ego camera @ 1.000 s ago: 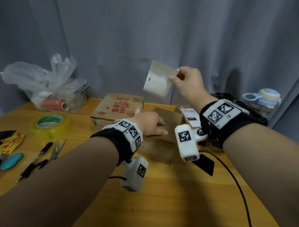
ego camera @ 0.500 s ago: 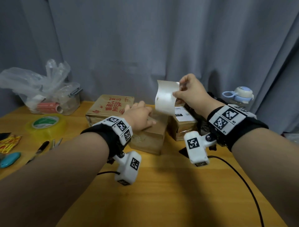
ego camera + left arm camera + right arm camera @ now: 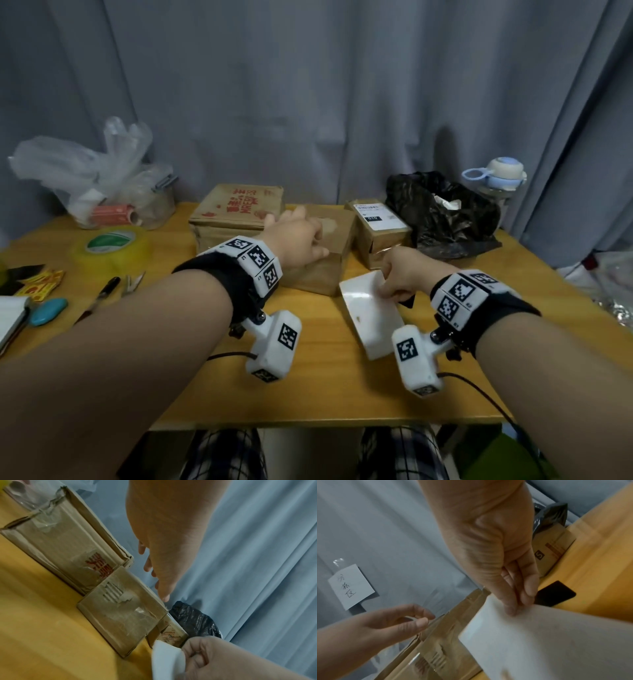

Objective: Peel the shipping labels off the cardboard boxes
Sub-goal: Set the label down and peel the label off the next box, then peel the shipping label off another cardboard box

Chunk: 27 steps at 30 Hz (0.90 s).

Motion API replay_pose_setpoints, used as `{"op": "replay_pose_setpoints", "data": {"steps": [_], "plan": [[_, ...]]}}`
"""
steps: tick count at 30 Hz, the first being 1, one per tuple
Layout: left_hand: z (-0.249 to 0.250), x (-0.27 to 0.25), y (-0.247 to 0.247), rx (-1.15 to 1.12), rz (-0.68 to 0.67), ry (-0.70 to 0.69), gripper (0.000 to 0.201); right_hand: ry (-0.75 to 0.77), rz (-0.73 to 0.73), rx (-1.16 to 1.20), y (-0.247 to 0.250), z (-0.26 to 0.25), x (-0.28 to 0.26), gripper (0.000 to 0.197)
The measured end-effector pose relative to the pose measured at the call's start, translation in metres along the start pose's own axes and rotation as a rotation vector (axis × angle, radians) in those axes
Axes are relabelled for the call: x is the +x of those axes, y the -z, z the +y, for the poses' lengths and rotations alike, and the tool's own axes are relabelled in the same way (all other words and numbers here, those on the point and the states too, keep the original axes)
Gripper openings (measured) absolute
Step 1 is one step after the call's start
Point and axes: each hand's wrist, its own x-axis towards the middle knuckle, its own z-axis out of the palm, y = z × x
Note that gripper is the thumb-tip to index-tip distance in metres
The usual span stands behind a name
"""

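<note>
Down from mid-air, my right hand [image 3: 407, 274] pinches the peeled label [image 3: 371, 313] low over the table [image 3: 205, 394] (backing up); I'd lay it flat while my left hand [image 3: 298, 240], fingers relaxed, steadies the middle box [image 3: 318, 274].

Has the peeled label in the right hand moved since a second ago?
Yes. The label, pinched by the right hand, came down from curtain height to the table, in front of the boxes.

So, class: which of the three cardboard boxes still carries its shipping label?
The small right-hand box, beside the black bag: white label on top; the others show none.
</note>
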Motion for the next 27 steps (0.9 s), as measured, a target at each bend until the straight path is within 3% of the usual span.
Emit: {"op": "replay_pose_setpoints", "data": {"steps": [2, 5, 8, 10, 13, 16, 19, 23, 27], "plan": [[0.0, 0.002, 0.0, 0.006, -0.006, 0.002, 0.039, -0.005, 0.019, -0.062, -0.002, -0.008, 0.0, 0.009], [-0.003, 0.007, 0.0, 0.011, -0.008, 0.002, 0.039, -0.029, 0.013, -0.093, 0.0, -0.013, 0.005, 0.044], [-0.01, 0.014, 0.001, 0.02, -0.015, 0.012, 0.039, -0.031, 0.033, 0.034, 0.001, -0.012, 0.015, 0.03], [-0.015, 0.018, 0.001, 0.04, -0.022, 0.022, 0.038, 0.036, 0.174, 0.122, 0.004, -0.011, 0.02, 0.024], [-0.022, 0.026, -0.002, 0.07, -0.039, 0.029, 0.039, 0.245, 0.398, 0.076, 0.011, -0.019, 0.032, 0.023], [-0.027, 0.035, -0.004, 0.097, -0.075, 0.038, 0.039, 0.441, 0.313, -0.001, 0.013, -0.037, 0.044, 0.031], [-0.03, 0.044, -0.006, 0.123, -0.119, 0.026, 0.04, 0.486, 0.195, -0.194, 0.015, -0.057, 0.048, 0.036], [-0.037, 0.052, -0.007, 0.113, -0.18, -0.003, 0.047, 0.384, -0.002, -0.427, 0.021, -0.07, 0.058, 0.045], [-0.044, 0.056, 0.002, 0.099, -0.234, -0.031, 0.047, 0.254, -0.055, -0.502, 0.03, -0.08, 0.075, 0.051]]}}
